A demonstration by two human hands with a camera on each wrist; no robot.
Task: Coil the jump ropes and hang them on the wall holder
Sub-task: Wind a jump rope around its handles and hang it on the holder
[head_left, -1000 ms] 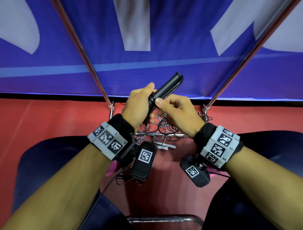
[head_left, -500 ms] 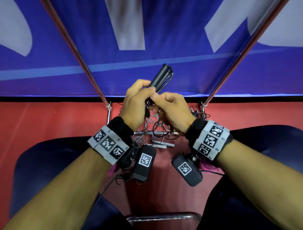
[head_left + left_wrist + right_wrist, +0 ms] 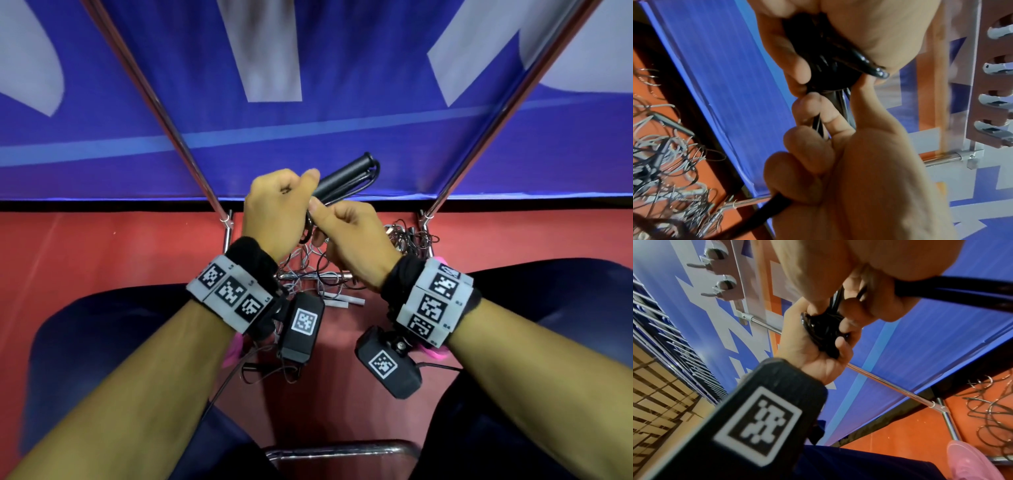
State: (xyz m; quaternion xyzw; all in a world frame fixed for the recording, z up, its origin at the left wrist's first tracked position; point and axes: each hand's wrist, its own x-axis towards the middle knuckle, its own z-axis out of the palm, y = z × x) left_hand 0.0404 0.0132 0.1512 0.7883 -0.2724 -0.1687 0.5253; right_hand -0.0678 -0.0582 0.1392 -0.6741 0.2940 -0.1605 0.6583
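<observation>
Handles [image 3: 346, 176] are tilting lower to the right than half a second ago. I am reading the left hand [image 3: 274, 212] as clenching them and the right hand [image 3: 352, 240] as pinching the looped cord [image 3: 869, 66], both above the floor pile [image 3: 308, 270].

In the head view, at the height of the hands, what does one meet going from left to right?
Slanted chrome pole → left hand → right hand, both holding the black jump rope → second slanted chrome pole.
</observation>
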